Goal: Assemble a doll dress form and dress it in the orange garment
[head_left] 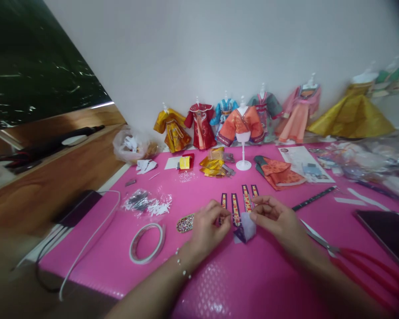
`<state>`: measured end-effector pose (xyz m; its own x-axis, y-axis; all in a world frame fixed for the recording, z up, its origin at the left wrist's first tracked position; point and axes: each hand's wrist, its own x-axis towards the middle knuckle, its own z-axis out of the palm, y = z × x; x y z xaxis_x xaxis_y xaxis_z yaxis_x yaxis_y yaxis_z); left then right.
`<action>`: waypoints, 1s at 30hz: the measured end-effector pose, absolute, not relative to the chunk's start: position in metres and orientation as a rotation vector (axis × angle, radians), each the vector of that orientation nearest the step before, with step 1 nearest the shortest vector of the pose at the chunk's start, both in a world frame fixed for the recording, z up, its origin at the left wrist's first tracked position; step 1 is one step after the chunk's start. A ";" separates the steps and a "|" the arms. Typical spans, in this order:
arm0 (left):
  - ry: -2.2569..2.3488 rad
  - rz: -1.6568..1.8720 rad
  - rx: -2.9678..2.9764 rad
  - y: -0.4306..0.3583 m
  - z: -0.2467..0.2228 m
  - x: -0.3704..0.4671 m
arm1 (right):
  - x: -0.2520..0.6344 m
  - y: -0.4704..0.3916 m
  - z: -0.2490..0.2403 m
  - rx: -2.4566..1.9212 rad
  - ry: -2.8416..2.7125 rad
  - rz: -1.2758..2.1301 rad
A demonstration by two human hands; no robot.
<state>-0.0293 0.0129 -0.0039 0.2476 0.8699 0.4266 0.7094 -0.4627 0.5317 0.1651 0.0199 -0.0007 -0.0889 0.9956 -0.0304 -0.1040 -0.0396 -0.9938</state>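
Note:
A small purple and whitish fabric piece (248, 227) lies between my hands on the pink mat (193, 283). My right hand (275, 218) pinches its upper right edge. My left hand (210, 225) is closed at the left of it, fingertips pressed together near its upper left side; what they hold is too small to make out. Several narrow strips with a yellow and red pattern and dark borders, one of them the tall strip (246, 198), stand out just beyond my fingers. Partly behind my left hand sits a speckled oval piece (185, 223).
White tape roll (147, 243) and bagged small parts (148, 202) lie left. Red-handled scissors (335, 250), a dark phone (385, 235) and a black ruler (314, 198) are right. Doll stand (243, 165), folded orange cloth (279, 173) and small dresses (200, 126) stand or lie behind.

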 end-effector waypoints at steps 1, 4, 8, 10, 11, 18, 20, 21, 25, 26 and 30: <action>1.513 0.943 2.364 0.012 -0.002 -0.029 | 0.165 0.021 -0.003 -1.107 -1.169 1.333; 1.603 0.685 2.542 0.009 0.005 -0.024 | 0.166 0.022 -0.009 -1.088 -1.157 1.302; 1.732 0.415 2.632 0.006 0.016 -0.017 | 0.165 0.022 -0.014 -1.060 -1.156 1.314; 1.802 0.312 2.638 0.006 0.023 -0.018 | 0.164 0.022 -0.015 -1.046 -1.149 1.339; 1.838 0.266 2.633 0.006 0.028 -0.020 | 0.164 0.021 -0.015 -1.041 -1.142 1.350; 2.260 0.077 2.392 0.024 0.063 -0.095 | 0.163 0.020 -0.014 -1.043 -1.150 1.326; 2.370 0.047 2.292 0.031 0.068 -0.127 | 0.163 0.020 -0.015 -1.048 -1.179 1.310; 2.403 0.026 2.249 0.033 0.069 -0.142 | 0.162 0.020 -0.015 -1.048 -1.189 1.300; 2.434 -0.062 2.131 0.037 0.068 -0.178 | 0.161 0.020 -0.017 -1.042 -1.195 1.283; 2.425 -0.079 2.118 0.037 0.066 -0.182 | 0.161 0.020 -0.017 -1.042 -1.194 1.284; 2.392 -0.113 2.101 0.037 0.061 -0.187 | 0.162 0.020 -0.018 -1.034 -1.182 1.299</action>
